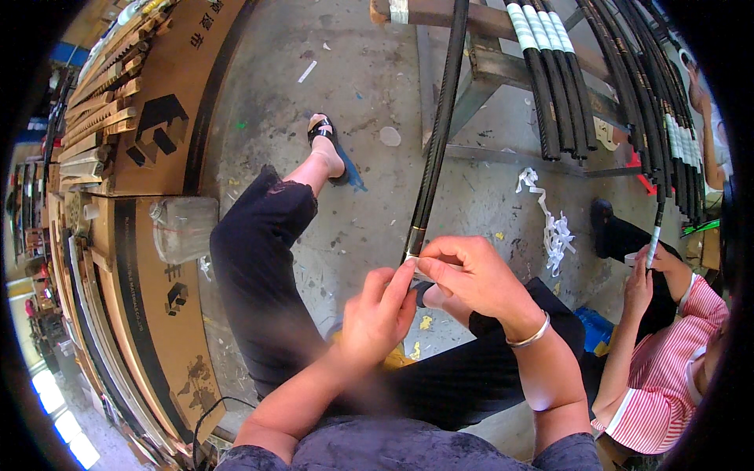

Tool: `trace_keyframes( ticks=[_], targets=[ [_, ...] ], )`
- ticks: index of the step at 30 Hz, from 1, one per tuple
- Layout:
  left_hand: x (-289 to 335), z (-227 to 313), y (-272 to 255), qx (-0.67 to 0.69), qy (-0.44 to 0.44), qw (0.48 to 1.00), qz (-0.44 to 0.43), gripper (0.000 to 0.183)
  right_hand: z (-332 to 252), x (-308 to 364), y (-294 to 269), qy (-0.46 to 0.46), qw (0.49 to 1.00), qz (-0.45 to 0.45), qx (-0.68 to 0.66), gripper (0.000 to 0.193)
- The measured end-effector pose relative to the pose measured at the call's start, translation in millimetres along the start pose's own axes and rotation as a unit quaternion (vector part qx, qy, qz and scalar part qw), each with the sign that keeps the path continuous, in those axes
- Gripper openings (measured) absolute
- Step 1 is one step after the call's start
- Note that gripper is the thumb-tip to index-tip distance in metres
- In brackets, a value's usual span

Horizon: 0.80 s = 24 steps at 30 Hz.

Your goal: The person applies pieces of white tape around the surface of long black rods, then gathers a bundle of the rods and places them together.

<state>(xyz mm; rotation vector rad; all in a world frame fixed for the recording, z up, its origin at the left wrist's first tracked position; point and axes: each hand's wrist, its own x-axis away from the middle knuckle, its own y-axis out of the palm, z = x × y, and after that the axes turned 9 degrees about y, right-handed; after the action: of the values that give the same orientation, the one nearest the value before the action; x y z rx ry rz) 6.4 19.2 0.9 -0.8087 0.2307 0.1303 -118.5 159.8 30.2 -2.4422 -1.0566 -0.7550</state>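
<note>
A long black pole [441, 145] with a woven-looking surface slants down from the top of the view to my hands, its near end in front of my lap. My left hand [375, 310] is closed round that near end, with the index finger pressed along it. Close against it, my right hand [470, 271] pinches a narrow white strip [422, 273], which looks like tape, at the pole's end. The fingers partly hide the strip and the pole's tip. A thin gold-coloured ring shows on the pole just beyond my fingers.
Several black poles with white-wrapped bands [540, 27] rest on a rack [503, 67]; more hang at the right. A co-worker in a red-striped shirt [677, 369] handles one. Crumpled white strips [556, 235] litter the floor. Cardboard boxes [169, 282] and wooden strips [110, 110] stand left.
</note>
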Motion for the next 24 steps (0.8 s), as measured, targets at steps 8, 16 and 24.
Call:
trace_keyframes(
  ticks=[8, 16, 24],
  targets=[
    [0.2, -1.2, 0.8, 0.007, -0.002, 1.000, 0.001, 0.058, 0.7, -0.6, 0.5, 0.006, 1.000, -0.001, -0.004, 0.021],
    [0.3, -1.8, 0.4, 0.008, -0.002, 1.000, 0.003, 0.057, 1.6, -2.2, 0.9, -0.004, 1.000, 0.009, 0.024, 0.021],
    [-0.2, -1.9, 0.0, 0.013, -0.001, 1.000, 0.007, 0.058, 2.4, -2.2, 0.7, 0.000, 1.000, -0.004, 0.000, 0.022]
  ],
)
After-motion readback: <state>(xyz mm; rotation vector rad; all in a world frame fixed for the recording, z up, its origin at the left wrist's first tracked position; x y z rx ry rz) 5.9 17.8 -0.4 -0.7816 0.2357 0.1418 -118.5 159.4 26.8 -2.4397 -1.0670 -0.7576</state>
